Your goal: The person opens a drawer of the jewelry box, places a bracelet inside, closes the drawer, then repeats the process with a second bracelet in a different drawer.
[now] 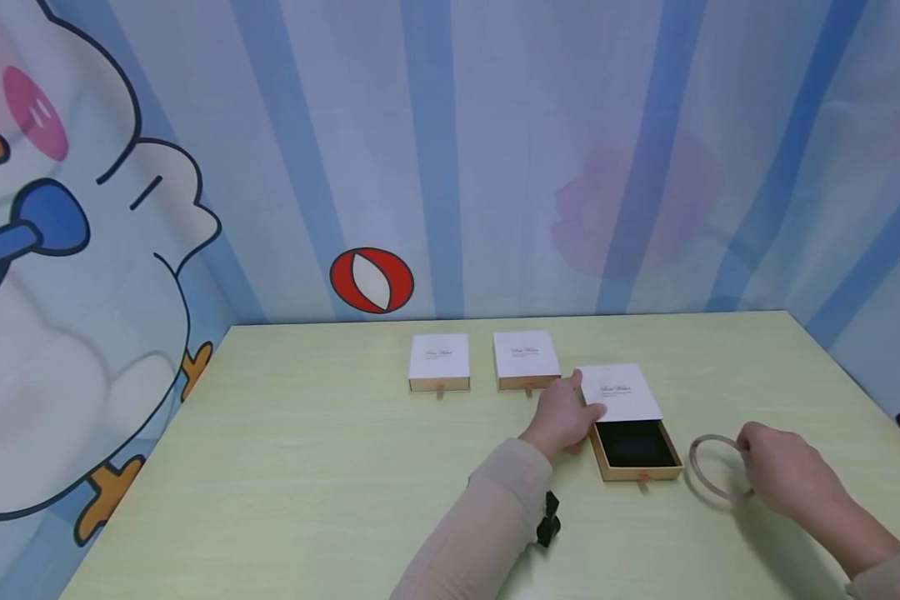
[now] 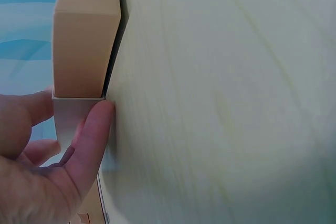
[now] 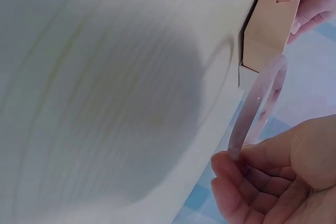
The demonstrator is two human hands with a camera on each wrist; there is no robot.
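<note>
My left hand (image 1: pixel 561 417) grips the left side of a white-topped drawer box (image 1: pixel 621 392), thumb and fingers on its sleeve. The box's tan drawer (image 1: pixel 607 473) is slid out toward me, showing a dark lining. In the left wrist view, the pale sleeve (image 2: pixel 65 116) lies between thumb and fingers, with the tan drawer (image 2: pixel 84 51) beyond. To the right of the box, my right hand (image 1: pixel 791 467) pinches a pale, translucent bangle (image 1: pixel 694 460) by its edge. The right wrist view shows this bangle (image 3: pixel 245 116) tilted over the table, thumb and curled fingers at its lower end.
Two similar closed boxes stand at the back, one left (image 1: pixel 438 358) and one in the middle (image 1: pixel 526 357), with small ribbon tabs in front. The pale wooden table (image 1: pixel 270 467) meets a blue striped backdrop (image 1: pixel 480 167). A dark bow (image 1: pixel 548 521) hangs by my left sleeve.
</note>
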